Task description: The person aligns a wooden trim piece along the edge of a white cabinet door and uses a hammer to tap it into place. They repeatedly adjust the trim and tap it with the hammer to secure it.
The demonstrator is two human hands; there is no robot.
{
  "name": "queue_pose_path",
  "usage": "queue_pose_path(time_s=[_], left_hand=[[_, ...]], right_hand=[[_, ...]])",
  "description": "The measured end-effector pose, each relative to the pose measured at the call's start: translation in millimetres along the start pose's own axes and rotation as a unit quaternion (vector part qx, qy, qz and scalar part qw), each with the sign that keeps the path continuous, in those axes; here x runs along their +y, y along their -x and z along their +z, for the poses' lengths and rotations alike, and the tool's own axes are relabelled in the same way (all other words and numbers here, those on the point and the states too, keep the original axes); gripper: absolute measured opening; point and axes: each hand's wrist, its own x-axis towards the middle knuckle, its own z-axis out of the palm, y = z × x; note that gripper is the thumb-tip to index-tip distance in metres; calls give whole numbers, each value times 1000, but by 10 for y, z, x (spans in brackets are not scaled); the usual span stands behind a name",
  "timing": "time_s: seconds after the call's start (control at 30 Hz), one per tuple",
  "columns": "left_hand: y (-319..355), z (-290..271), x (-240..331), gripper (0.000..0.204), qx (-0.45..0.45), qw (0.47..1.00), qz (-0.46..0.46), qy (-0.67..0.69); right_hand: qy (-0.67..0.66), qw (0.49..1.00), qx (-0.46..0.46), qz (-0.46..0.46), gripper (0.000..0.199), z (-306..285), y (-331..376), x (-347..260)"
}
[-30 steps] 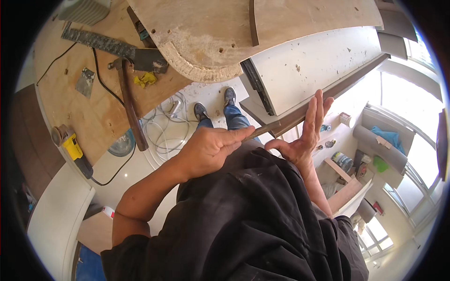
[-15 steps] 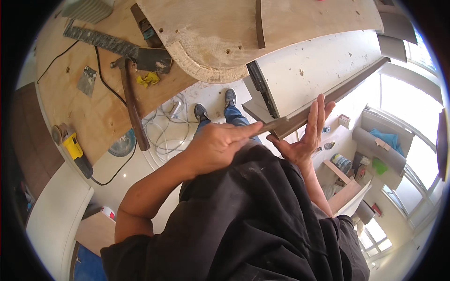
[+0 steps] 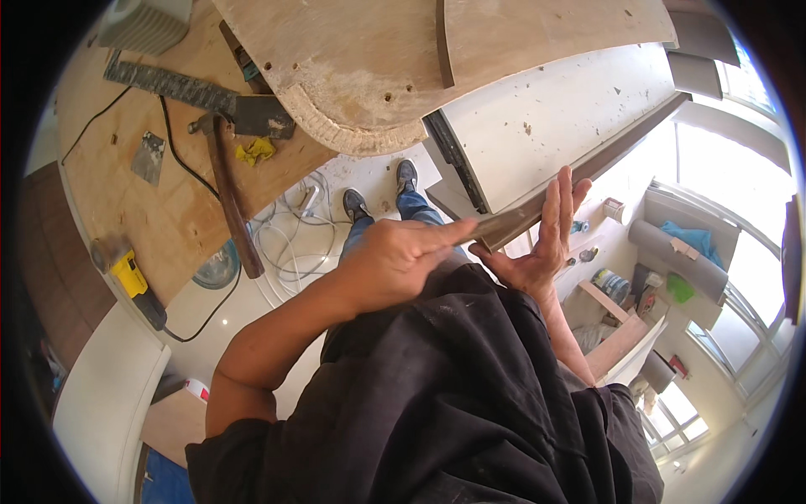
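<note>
My left hand (image 3: 390, 265) is closed round a narrow flat metal file (image 3: 504, 225), its index finger stretched along the top. The file lies on the near end of a long brown strip (image 3: 617, 151) and is partly blurred; its handle is hidden in the hand. At that same end my right hand (image 3: 541, 256) is open, fingers straight up, with the strip's end in the crook between thumb and fingers. From there the strip runs to the far right, beside a white board (image 3: 550, 122).
A rounded plywood panel (image 3: 353, 67) lies ahead. On the left table (image 3: 180, 210) are a hammer (image 3: 231, 197), a hand saw (image 3: 172, 84), a yellow cloth (image 3: 256, 151) and a yellow power tool (image 3: 134, 277). Cables (image 3: 290, 244) coil on the floor.
The file has shifted slightly to the right along the strip's end, with my left hand. My right hand stays in place. The view has turned a little.
</note>
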Motion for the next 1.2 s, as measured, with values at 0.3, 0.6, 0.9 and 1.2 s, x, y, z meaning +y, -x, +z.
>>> queue_pose_path(time_s=[0.3,0.6,0.9,1.2], left_hand=[[-124,60,80,44,-52,997,1,-61],[177,-132,37,39,-41,998,-37,15],[-13,42,20,40,-11,1000,14,-20],[-110,70,27,41,-35,999,5,-7]], right_hand=[[0,1000,6,-7,121,31,27,9],[-3,1000,3,1,120,16,51,10],[-1,1000,2,-3,117,15,55,32],[7,1000,14,23,116,28,36,-47]])
